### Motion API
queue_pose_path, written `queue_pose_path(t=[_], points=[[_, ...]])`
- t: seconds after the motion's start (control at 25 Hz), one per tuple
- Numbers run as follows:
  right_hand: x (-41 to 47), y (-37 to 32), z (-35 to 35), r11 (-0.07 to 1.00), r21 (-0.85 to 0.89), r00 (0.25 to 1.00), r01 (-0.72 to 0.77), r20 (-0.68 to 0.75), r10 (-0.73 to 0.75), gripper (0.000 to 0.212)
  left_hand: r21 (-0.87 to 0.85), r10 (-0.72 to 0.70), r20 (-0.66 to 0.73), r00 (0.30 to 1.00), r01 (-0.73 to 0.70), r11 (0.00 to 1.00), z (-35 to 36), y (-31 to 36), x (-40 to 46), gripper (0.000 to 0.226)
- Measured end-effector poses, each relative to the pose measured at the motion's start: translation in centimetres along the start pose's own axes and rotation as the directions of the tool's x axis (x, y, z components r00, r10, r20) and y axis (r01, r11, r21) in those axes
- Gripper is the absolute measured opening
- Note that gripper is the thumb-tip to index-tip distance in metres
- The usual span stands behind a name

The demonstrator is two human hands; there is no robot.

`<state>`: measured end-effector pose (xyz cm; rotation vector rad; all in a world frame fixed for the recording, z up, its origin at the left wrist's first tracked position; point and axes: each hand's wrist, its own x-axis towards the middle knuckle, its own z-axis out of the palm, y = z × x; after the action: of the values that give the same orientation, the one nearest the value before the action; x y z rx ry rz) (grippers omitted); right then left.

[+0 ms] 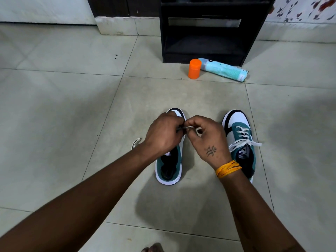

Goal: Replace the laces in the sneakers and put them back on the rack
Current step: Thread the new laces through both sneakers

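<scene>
Two teal, white and black sneakers side by side on the tiled floor (54, 110), toes toward the black shoe rack (212, 30) at the far wall. Right sneaker (240, 140) already threaded with a white lace, tied in a bow over the tongue. Left sneaker (169, 166) open at the throat, tongue and insole exposed, no lace crossing visible where the shoe shows; forward half hidden under the hands.

Left hand (163, 137) and right hand (207, 137) meeting above the left sneaker's eyelet area, fingertips touching. Both grips narrow: a pinch on a thin lace end (189, 127), pale with a dark tip, held low and close to the shoe, probably to steer the tip into a front eyelet. Which eyelet, impossible to tell. A loose loop of lace (135, 142) lying on the floor just left of the shoe, likely slack left free for pulling through.

Shoe kept flat on the floor rather than lifted, so both hands free for threading. Judged roughly midway: one shoe done, second barely begun, rack return not yet started.

Orange cylinder (194, 69) upright and a pale blue packet (225, 70) lying in front of the rack.
</scene>
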<state>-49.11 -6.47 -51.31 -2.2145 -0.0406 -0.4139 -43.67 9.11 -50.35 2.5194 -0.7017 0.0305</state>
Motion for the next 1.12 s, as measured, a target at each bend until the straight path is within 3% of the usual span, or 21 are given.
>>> queue_pose_path(t=[0.12,0.2,0.28,0.4,0.6,0.76,0.84,0.96,1.04,1.12], points=[[-0.3,-0.1,-0.3,0.993,-0.116,0.991,0.032,-0.129,-0.047,0.013,-0.121,-0.11,-0.023,0.994,0.106,0.987,-1.0,0.0,0.1,0.013],[-0.8,-0.4,-0.2,0.994,-0.112,0.972,0.003,-0.232,-0.029,0.009,-0.348,-0.254,-0.044,0.966,0.223,0.911,-1.4,0.0,-0.2,0.014],[-1.3,-1.2,0.4,0.998,0.029,0.979,-0.047,-0.195,0.052,0.009,-0.583,-0.387,-0.032,0.921,0.298,0.756,-2.0,0.4,-0.4,0.016],[-1.5,-2.5,1.7,0.974,0.171,0.986,-0.146,-0.048,0.157,0.014,-0.758,-0.447,0.024,0.894,0.308,0.575,-3.1,1.5,-0.6,0.017],[-0.5,-2.7,2.8,0.934,0.285,0.974,-0.215,-0.003,0.225,0.011,-0.855,-0.466,0.066,0.882,0.291,0.43,-4.1,2.4,-1.0,0.017],[-0.9,0.5,1.8,0.943,-0.136,0.952,-0.305,-0.029,0.304,0.014,-0.888,-0.552,0.0,0.834,0.254,0.383,-4.6,1.4,-0.8,0.017],[-0.8,1.1,1.2,0.927,-0.209,0.95,-0.313,-0.057,0.307,0.009,-0.89,-0.567,-0.001,0.824,0.258,0.376,-4.5,1.2,-0.8,0.015],[0.3,-1.3,0.8,0.987,-0.053,0.988,-0.155,-0.004,0.155,0.017,-0.883,-0.535,0.02,0.844,0.267,0.387,-4.2,1.7,-1.1,0.013],[0.8,-3.6,0.8,0.997,0.071,1.0,-0.024,0.013,0.023,0.007,-0.886,-0.504,0.034,0.863,0.26,0.385,-3.9,2.1,-1.2,0.011],[1.0,-3.8,1.1,0.996,0.087,0.999,-0.013,-0.031,0.016,0.01,-0.891,-0.507,0.024,0.862,0.247,0.379,-4.1,2.3,-1.2,0.01]])
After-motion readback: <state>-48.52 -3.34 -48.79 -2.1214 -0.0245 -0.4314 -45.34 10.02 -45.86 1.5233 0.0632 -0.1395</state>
